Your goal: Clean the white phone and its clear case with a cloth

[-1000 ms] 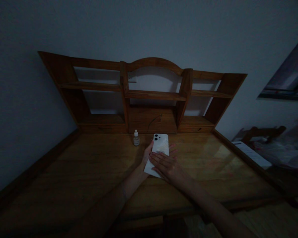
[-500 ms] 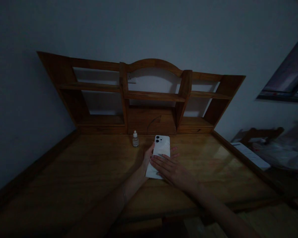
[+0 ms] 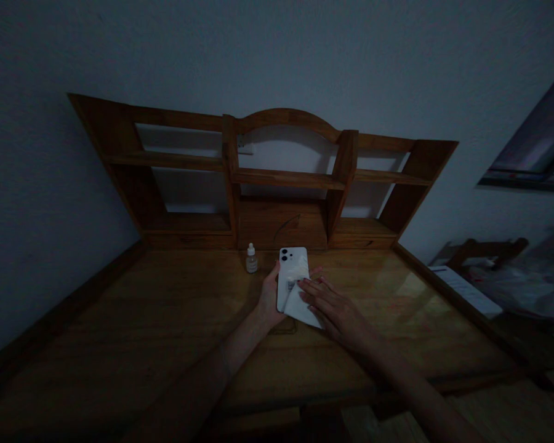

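A white phone [image 3: 295, 261], its back with the camera lenses facing up, lies in my left hand [image 3: 270, 301]. The thumb is along its left edge and fingertips show past its right edge. My right hand [image 3: 333, 311] presses a white cloth [image 3: 301, 308] against the lower part of the phone's back, fingers together over the cloth. The cloth's lower corner hangs past the phone's bottom right. A small clear dropper bottle [image 3: 252, 261] with a white top stands upright on the desk, left of the phone.
The wooden desk [image 3: 166, 320] carries a wooden shelf unit [image 3: 289, 179] along its back, against the wall. Beyond the desk's right edge are a white box [image 3: 466, 291], a wooden chair back [image 3: 489, 247] and clear plastic bags [image 3: 526, 289].
The phone and my left hand have shifted slightly left. My right hand has moved right with the cloth, and more of the phone's back, with a small label, now shows.
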Available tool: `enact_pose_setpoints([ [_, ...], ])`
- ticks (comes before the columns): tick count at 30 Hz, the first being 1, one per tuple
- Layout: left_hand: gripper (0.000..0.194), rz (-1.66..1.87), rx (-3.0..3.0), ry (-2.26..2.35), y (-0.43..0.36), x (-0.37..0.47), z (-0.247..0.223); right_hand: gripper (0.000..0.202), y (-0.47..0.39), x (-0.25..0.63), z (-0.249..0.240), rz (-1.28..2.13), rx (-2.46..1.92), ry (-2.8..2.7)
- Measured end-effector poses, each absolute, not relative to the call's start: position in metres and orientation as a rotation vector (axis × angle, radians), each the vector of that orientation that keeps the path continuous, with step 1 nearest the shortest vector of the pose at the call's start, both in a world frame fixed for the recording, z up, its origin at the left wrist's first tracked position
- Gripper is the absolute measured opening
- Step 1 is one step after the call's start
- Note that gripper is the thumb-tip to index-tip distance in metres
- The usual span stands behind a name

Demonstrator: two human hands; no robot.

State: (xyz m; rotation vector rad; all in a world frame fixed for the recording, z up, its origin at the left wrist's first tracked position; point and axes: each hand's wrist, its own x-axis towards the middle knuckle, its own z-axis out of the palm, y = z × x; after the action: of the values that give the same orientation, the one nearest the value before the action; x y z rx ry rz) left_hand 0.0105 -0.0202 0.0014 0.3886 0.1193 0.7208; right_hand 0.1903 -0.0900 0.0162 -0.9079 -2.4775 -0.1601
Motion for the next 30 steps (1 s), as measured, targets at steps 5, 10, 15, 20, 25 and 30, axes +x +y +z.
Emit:
enact_pose_setpoints([
  [5,0.059,0.850,0.327,0.232,-0.020,0.011,-0.002,0.065,-0.075,0.188,0.010,-0.140,-0.997,-2.349],
  [10,0.053,0.883,0.319,0.285,-0.023,0.012,0.003,0.074,-0.057,0.177,0.008,-0.189,-1.111,-2.237],
  [15,0.051,0.906,0.338,0.300,-0.023,0.014,0.003,0.059,-0.032,0.175,0.015,-0.234,-1.213,-2.232],
  [20,0.050,0.936,0.334,0.328,-0.020,0.013,0.001,0.059,-0.009,0.181,0.017,-0.188,-1.128,-2.282],
  [25,0.045,0.957,0.311,0.366,-0.020,0.015,-0.002,0.056,-0.008,0.182,0.004,-0.126,-1.066,-2.244],
  [30,0.046,0.979,0.320,0.337,-0.019,0.018,-0.005,0.053,-0.017,0.181,0.004,-0.026,-0.996,-2.198],
])
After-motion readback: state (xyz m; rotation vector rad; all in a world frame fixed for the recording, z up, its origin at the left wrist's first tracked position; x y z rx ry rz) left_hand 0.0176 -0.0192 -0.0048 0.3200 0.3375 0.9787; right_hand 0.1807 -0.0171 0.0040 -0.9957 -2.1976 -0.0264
